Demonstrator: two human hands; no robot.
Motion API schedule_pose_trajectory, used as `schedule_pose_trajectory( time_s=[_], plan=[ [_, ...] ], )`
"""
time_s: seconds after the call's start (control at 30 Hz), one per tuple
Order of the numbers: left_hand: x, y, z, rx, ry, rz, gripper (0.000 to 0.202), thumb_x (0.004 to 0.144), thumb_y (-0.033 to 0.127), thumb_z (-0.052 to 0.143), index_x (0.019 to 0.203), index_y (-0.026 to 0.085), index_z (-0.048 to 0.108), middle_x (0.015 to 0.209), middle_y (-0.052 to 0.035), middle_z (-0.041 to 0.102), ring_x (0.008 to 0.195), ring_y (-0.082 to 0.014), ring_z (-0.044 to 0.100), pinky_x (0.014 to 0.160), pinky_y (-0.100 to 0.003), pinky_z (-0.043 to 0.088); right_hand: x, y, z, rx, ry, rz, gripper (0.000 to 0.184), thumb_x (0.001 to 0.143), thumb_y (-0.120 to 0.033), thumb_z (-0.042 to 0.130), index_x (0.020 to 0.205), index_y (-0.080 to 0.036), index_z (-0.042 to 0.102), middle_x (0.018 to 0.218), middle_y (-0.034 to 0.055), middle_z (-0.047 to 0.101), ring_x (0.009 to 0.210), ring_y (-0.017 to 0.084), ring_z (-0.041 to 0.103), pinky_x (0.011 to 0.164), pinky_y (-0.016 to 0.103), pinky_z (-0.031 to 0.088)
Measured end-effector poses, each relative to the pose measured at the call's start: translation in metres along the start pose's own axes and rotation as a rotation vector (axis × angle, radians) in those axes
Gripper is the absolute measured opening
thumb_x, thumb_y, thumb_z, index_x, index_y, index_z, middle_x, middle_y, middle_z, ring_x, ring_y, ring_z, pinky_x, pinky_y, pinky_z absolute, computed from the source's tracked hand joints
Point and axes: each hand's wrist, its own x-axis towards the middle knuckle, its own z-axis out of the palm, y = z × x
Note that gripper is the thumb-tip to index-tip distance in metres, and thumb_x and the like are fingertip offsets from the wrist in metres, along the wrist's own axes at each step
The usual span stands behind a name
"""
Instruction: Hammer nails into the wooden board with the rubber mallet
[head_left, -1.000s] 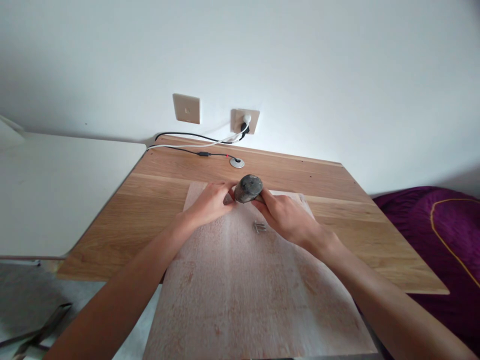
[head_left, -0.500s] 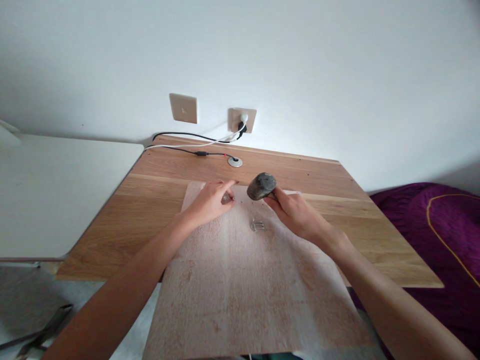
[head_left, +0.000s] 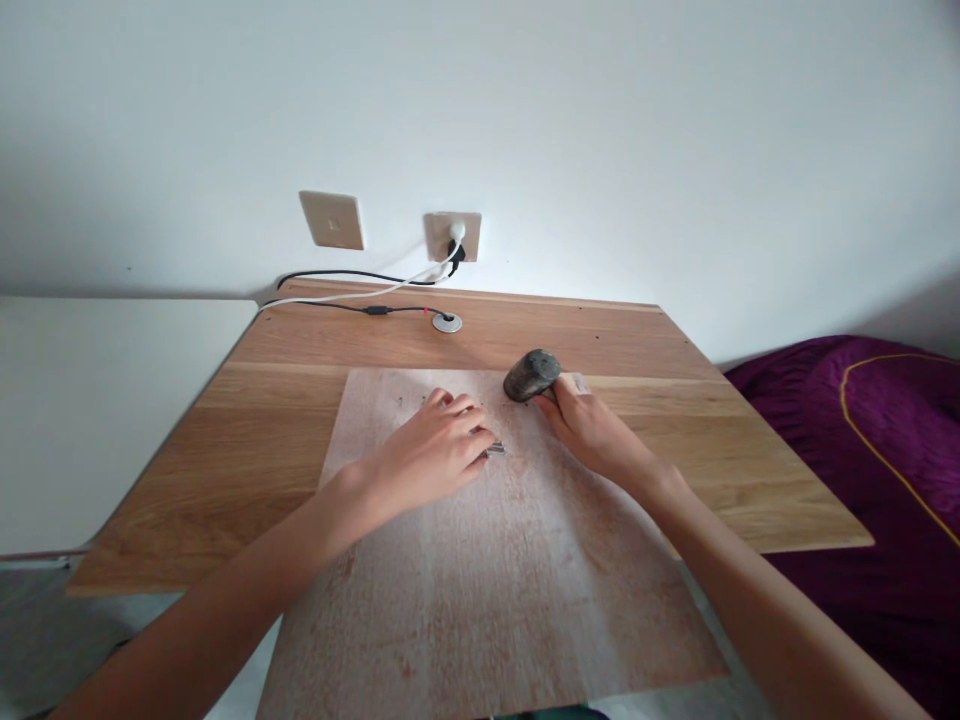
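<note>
A thin pale plywood board (head_left: 495,570) lies on a wooden desk (head_left: 247,440) and overhangs its front edge. My right hand (head_left: 592,425) is closed round the handle of a hammer whose dark head (head_left: 531,375) rests low at the board's far edge. My left hand (head_left: 439,450) lies palm down on the board, fingers curled over a small heap of nails (head_left: 495,450). Whether the fingertips pinch a nail is hidden.
A wall socket (head_left: 452,235) with a white and a black cable (head_left: 352,290) sits behind the desk, beside a blank wall plate (head_left: 332,219). A round metal grommet (head_left: 448,322) marks the desk's back. A white surface (head_left: 90,400) adjoins on the left, purple bedding (head_left: 870,430) on the right.
The hammer head swung right, away from my left hand, and dropped toward the board. My left hand moved from the far edge back and right onto the nails. The view shifted right.
</note>
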Motion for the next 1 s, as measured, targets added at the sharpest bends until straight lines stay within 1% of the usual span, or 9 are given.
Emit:
schedule_pose_trajectory(
  time_s=[0.13, 0.4, 0.53, 0.63, 0.7, 0.77, 0.87, 0.93, 1.0],
  plan=[
    [-0.003, -0.009, -0.003, -0.082, -0.012, -0.022, 0.010, 0.095, 0.023, 0.076, 0.105, 0.023, 0.075, 0.102, -0.0046, 0.074, 0.106, -0.0255, 0.063, 0.093, -0.041, 0.042, 0.000, 0.001, 0.000, 0.030, -0.004, 0.000, 0.025, 0.110, -0.039, 0.033, 0.104, -0.021, 0.050, 0.082, 0.0083, 0.065, 0.074, 0.025, 0.060, 0.065, 0.035, 0.037],
    [-0.008, -0.015, -0.005, -0.065, -0.041, -0.065, 0.010, 0.095, 0.029, 0.077, 0.102, 0.021, 0.074, 0.100, -0.0050, 0.073, 0.105, -0.0259, 0.061, 0.092, -0.041, 0.041, -0.001, -0.001, -0.001, 0.005, -0.034, 0.045, 0.027, 0.111, -0.038, 0.031, 0.105, -0.020, 0.051, 0.083, 0.0097, 0.067, 0.075, 0.026, 0.063, 0.065, 0.035, 0.035],
    [-0.005, -0.012, -0.005, -0.119, -0.037, -0.060, 0.003, 0.096, 0.020, 0.074, 0.098, 0.021, 0.072, 0.097, -0.0037, 0.072, 0.103, -0.0250, 0.062, 0.091, -0.040, 0.043, -0.001, -0.002, -0.001, -0.016, -0.027, 0.045, 0.027, 0.110, -0.037, 0.033, 0.104, -0.020, 0.052, 0.081, 0.0091, 0.067, 0.075, 0.026, 0.063, 0.065, 0.034, 0.035],
    [-0.003, -0.010, -0.006, -0.184, -0.006, -0.050, 0.013, 0.097, 0.009, 0.065, 0.098, 0.021, 0.071, 0.097, -0.0031, 0.071, 0.097, -0.0213, 0.065, 0.089, -0.037, 0.046, 0.000, -0.002, -0.002, -0.032, -0.025, 0.036, 0.027, 0.110, -0.037, 0.033, 0.104, -0.019, 0.053, 0.082, 0.0104, 0.067, 0.077, 0.027, 0.063, 0.067, 0.035, 0.037],
    [-0.002, -0.013, -0.009, -0.229, 0.025, -0.063, 0.018, 0.097, 0.006, 0.061, 0.097, 0.020, 0.071, 0.098, -0.0031, 0.071, 0.092, -0.0190, 0.066, 0.087, -0.034, 0.049, 0.000, -0.002, -0.003, -0.032, -0.034, 0.034, 0.028, 0.110, -0.037, 0.032, 0.105, -0.019, 0.053, 0.084, 0.0115, 0.068, 0.078, 0.027, 0.063, 0.068, 0.035, 0.037],
    [0.001, -0.019, -0.013, -0.293, 0.090, -0.121, 0.017, 0.096, 0.007, 0.062, 0.096, 0.020, 0.071, 0.097, -0.0026, 0.072, 0.090, -0.0179, 0.068, 0.086, -0.033, 0.051, 0.000, -0.003, -0.004, -0.031, -0.037, 0.035, 0.029, 0.111, -0.038, 0.031, 0.105, -0.019, 0.052, 0.086, 0.0121, 0.068, 0.079, 0.027, 0.063, 0.068, 0.035, 0.038],
    [0.007, -0.035, -0.018, -0.417, 0.220, -0.276, 0.011, 0.094, 0.012, 0.065, 0.094, 0.021, 0.070, 0.096, -0.0009, 0.075, 0.090, -0.0175, 0.070, 0.087, -0.032, 0.054, 0.000, -0.002, -0.003, -0.039, -0.027, 0.043, 0.028, 0.111, -0.037, 0.032, 0.105, -0.019, 0.052, 0.087, 0.0120, 0.068, 0.080, 0.027, 0.063, 0.067, 0.034, 0.037],
    [0.010, -0.045, -0.017, -0.477, 0.252, -0.350, 0.007, 0.093, 0.016, 0.066, 0.094, 0.021, 0.071, 0.095, -0.0005, 0.077, 0.090, -0.0178, 0.071, 0.088, -0.032, 0.055, 0.000, -0.002, -0.002, -0.048, -0.026, 0.046, 0.027, 0.111, -0.036, 0.033, 0.105, -0.019, 0.052, 0.086, 0.0114, 0.068, 0.078, 0.027, 0.063, 0.066, 0.034, 0.036],
    [0.012, -0.052, -0.012, -0.504, 0.239, -0.377, 0.004, 0.092, 0.019, 0.068, 0.091, 0.021, 0.071, 0.092, -0.0002, 0.078, 0.089, -0.0182, 0.072, 0.088, -0.033, 0.056, -0.001, -0.003, -0.002, -0.051, -0.032, 0.051, 0.027, 0.111, -0.036, 0.033, 0.105, -0.019, 0.052, 0.085, 0.0110, 0.068, 0.078, 0.026, 0.063, 0.065, 0.034, 0.036]
  ],
)
